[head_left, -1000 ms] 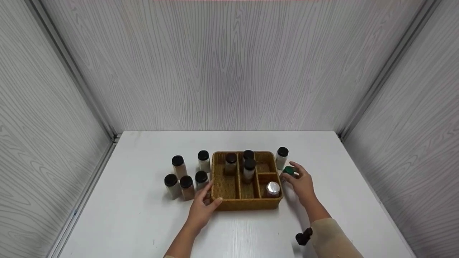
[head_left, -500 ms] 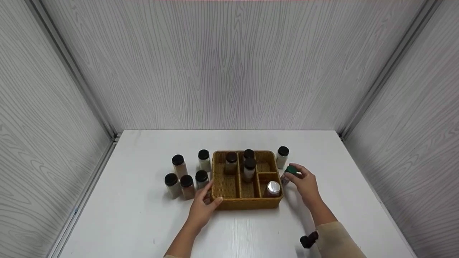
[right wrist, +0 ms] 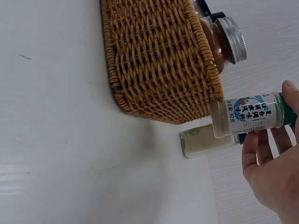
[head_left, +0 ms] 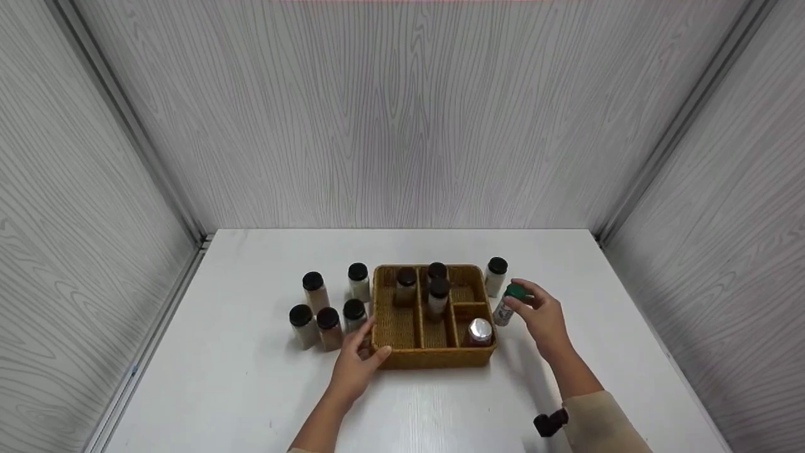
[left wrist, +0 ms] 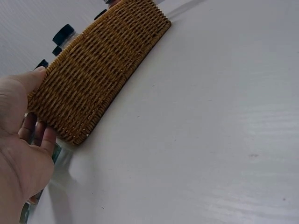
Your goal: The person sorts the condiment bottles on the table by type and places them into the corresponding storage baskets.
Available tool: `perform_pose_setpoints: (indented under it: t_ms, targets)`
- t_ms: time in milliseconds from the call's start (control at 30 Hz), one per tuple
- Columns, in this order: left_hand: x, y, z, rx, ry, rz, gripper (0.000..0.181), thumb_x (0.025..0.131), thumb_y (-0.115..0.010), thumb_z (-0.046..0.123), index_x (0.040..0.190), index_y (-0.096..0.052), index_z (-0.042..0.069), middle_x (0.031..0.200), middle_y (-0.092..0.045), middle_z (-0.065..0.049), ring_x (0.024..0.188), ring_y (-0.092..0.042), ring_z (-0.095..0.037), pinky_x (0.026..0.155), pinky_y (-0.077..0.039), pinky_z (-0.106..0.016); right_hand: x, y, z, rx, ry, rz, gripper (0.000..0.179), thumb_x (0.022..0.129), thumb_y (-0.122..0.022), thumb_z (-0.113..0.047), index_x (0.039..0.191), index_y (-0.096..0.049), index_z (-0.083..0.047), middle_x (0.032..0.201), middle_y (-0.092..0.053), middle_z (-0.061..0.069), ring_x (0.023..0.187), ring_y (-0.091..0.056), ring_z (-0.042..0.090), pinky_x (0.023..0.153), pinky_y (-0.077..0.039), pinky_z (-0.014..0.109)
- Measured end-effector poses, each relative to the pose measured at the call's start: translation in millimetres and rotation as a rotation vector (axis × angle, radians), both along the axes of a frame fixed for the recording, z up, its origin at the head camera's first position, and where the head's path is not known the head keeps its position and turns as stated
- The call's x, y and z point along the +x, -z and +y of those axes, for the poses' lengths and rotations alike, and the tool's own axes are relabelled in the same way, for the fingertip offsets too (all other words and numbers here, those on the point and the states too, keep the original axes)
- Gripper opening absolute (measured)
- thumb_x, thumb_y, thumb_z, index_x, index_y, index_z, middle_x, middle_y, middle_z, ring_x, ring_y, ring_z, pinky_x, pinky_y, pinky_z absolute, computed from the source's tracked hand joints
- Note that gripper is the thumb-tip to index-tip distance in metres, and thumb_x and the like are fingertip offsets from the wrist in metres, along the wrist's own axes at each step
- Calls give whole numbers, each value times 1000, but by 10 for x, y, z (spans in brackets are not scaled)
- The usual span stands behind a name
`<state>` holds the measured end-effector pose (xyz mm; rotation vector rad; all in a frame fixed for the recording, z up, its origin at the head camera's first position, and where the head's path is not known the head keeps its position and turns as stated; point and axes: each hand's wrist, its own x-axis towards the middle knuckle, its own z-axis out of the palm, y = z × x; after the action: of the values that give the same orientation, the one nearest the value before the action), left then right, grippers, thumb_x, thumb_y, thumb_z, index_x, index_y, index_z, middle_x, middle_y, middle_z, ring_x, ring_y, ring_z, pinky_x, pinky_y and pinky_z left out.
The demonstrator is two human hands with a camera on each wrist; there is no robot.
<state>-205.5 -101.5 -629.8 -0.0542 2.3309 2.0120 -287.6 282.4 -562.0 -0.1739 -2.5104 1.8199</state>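
My right hand [head_left: 544, 319] pinches a small spice jar [head_left: 504, 313] by its green cap [head_left: 516, 290]. The jar hangs tilted just off the right side of a divided wicker basket [head_left: 395, 330]; its printed white label [right wrist: 252, 113] faces the right wrist camera. At the basket's front left corner, my left hand [head_left: 356, 366] grips the wicker, thumb on the rim and fingers against the side. Inside the basket, a silver-lidded jar [head_left: 480, 332] stands in the front right compartment. A black-capped jar [head_left: 405, 287] is in the left compartment, and two more [head_left: 438, 297] fill part of the middle one.
Several black-capped jars [head_left: 329, 330] stand on the white table [head_left: 239, 390] left of the basket, the nearest ones close to my left hand. Another black-capped jar [head_left: 495, 277] with pale contents stands by the basket's back right corner. Wood-grain panels [head_left: 402, 113] wall the table.
My right hand has lifted the green-capped jar and drawn it slightly right and away from the basket, so its label shows. The left hand and the basket stay in place.
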Motion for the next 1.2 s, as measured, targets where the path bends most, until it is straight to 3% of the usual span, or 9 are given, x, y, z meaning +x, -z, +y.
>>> perform_pose_setpoints:
  t_ms: [133,367,600,867,1200]
  targets:
    - [-2,7,-1,-1,3,-5,77,102,-79,26,169,-42,22,166,-37,-26,150,-49,-47,126,-44,-58,27,-109,-21,-8,12,17,58,97,-85,-38,148,-66,-20,142,-67,13,130,-62,24,114,-49,41]
    - [-26,-7,-3,-27,-2,-20,81,100,-80,38,169,-41,24,167,-36,-24,150,-49,-44,127,-42,-58,71,-288,-124,-44,-28,46,54,98,-84,-32,147,-66,-18,128,-70,0,121,-63,16,99,-54,24]
    - [-14,-11,1,-31,-8,-21,78,101,-79,29,169,-41,22,166,-37,-25,149,-50,-46,126,-44,-57,81,-432,-274,-65,-80,19,53,101,-80,-28,150,-62,-14,142,-64,10,124,-60,16,105,-53,27]
    - [-2,-15,11,-2,-5,-8,77,101,-79,27,169,-42,23,166,-37,-25,149,-50,-46,126,-45,-57,98,-455,-473,-53,-159,29,55,101,-80,-20,151,-60,-11,153,-58,17,137,-60,29,101,-57,22]
    - [-6,-4,17,-6,-13,-7,76,102,-79,26,168,-43,22,165,-38,-26,147,-52,-46,124,-47,-58,121,-445,-753,-71,-199,37,50,99,-82,-16,145,-65,-15,147,-62,18,137,-65,34,102,-62,32]
